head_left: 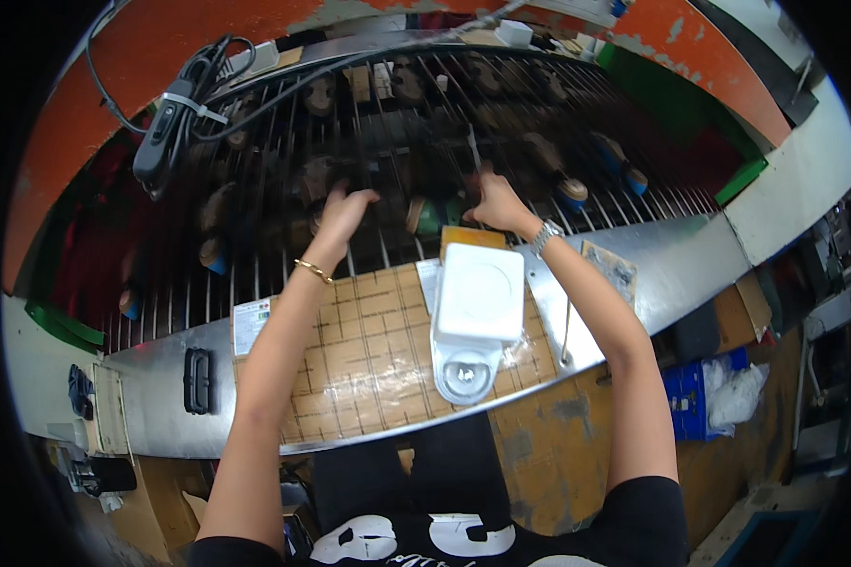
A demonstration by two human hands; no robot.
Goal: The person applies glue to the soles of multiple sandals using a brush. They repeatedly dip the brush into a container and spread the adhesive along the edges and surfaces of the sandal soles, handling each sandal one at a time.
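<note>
My left hand, with a gold bangle on its wrist, reaches over the dark rod rack. Its thumb stands away from the other fingers, which are blurred beside a dim brown shoe-shaped piece. My right hand, wearing a silver watch, has its fingers bent in. A thin pale stick rises from them; its lower end is hidden. Between my hands lies a green shoe last with a tan end, touched by neither as far as I can see.
Shoe pieces on blue-ended lasts lie across the metal rods. Nearer me, a white container with a clear cup stands on a cardboard sheet on the metal ledge. A black handle sits left; a cable with a switch hangs upper left.
</note>
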